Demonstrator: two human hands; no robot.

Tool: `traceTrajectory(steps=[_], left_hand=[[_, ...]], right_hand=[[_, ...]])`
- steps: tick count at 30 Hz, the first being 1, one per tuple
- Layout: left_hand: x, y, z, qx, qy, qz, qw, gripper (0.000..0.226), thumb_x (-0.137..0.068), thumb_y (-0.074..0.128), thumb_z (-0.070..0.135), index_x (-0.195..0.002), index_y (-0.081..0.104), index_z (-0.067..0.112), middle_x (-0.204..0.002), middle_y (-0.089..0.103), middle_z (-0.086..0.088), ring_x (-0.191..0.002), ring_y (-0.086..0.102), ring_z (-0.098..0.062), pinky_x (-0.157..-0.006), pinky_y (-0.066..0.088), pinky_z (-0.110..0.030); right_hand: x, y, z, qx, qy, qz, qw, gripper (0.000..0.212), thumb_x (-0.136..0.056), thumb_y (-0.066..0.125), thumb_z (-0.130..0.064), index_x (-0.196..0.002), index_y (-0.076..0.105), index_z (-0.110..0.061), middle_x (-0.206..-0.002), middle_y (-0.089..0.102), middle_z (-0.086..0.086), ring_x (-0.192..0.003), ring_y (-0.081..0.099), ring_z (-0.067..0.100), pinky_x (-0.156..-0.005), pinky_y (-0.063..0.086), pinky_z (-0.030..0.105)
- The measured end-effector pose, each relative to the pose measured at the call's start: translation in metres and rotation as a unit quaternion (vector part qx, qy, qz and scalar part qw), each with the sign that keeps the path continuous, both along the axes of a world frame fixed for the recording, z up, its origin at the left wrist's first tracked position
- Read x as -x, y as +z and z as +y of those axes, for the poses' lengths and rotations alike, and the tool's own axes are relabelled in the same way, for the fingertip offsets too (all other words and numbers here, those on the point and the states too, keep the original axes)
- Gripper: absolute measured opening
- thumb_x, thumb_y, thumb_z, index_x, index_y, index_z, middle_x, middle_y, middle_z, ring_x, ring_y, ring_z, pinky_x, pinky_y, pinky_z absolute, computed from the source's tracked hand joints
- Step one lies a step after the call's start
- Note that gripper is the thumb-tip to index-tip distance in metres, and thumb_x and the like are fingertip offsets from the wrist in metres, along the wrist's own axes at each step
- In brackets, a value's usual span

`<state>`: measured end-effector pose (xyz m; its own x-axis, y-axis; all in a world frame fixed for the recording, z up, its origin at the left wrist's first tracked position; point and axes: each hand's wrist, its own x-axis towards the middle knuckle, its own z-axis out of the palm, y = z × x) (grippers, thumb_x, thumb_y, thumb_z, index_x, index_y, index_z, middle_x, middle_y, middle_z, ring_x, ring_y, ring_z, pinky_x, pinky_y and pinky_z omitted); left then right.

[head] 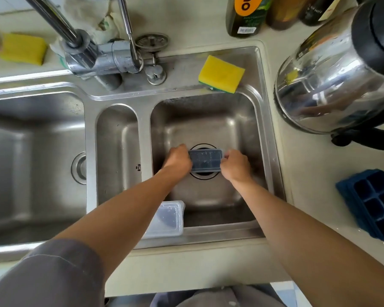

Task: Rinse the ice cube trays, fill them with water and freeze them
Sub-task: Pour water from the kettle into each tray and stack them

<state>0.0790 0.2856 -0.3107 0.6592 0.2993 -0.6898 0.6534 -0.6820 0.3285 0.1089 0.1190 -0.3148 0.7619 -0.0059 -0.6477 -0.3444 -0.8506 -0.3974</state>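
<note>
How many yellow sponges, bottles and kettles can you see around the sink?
Yellow sponges: 2
Bottles: 3
Kettles: 1
Total: 6

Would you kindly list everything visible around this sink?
held ice cube tray: one, dark blue-grey, over the right basin's drain
spare ice cube tray: one, dark blue, right counter
clear plastic cover: one, transparent, front sink rim
sponges: two, yellow, sink ledge and far-left counter
kettle: one, steel with black lid, right counter
bottles: three, dark, back counter
faucet: one, chrome, behind the basins
sink: one, steel, three basins
left hand: one, gripping the held tray's left end
right hand: one, gripping its right end
</note>
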Motion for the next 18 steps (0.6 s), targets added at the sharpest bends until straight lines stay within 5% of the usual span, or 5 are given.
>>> traceTrajectory(steps=[6, 12, 18], left_hand=[[-0.007, -0.003, 0.005, 0.022, 0.008, 0.037, 0.999, 0.025, -0.094, 0.059, 0.004, -0.117, 0.066, 0.004, -0.107, 0.068, -0.018, -0.089, 0.071, -0.035, -0.079, 0.063, -0.045], [-0.004, -0.01, 0.001, 0.015, 0.013, 0.03, 0.999, 0.027, -0.094, 0.056, 0.002, -0.119, 0.065, 0.006, -0.105, 0.064, -0.015, -0.084, 0.064, -0.03, -0.072, 0.059, -0.038], [-0.012, -0.006, 0.003, 0.036, 0.035, 0.055, 0.997, 0.026, -0.094, 0.061, 0.002, -0.12, 0.065, 0.004, -0.108, 0.067, -0.018, -0.091, 0.07, -0.034, -0.079, 0.063, -0.045]], right_hand=[[0.003, -0.012, -0.002, 0.013, -0.001, 0.034, 0.999, 0.024, -0.101, 0.05, -0.013, -0.103, 0.072, -0.004, -0.102, 0.071, 0.017, -0.082, 0.061, 0.031, -0.067, 0.046, 0.033], [0.007, -0.016, 0.0, 0.003, -0.021, 0.031, 0.999, 0.023, -0.103, 0.05, -0.017, -0.102, 0.07, -0.008, -0.097, 0.07, 0.015, -0.087, 0.069, 0.035, -0.078, 0.061, 0.051], [-0.001, -0.007, -0.001, -0.024, -0.041, 0.085, 0.995, 0.015, -0.106, 0.05, -0.016, -0.097, 0.062, -0.017, -0.098, 0.07, 0.012, -0.074, 0.074, 0.029, -0.056, 0.063, 0.036]])
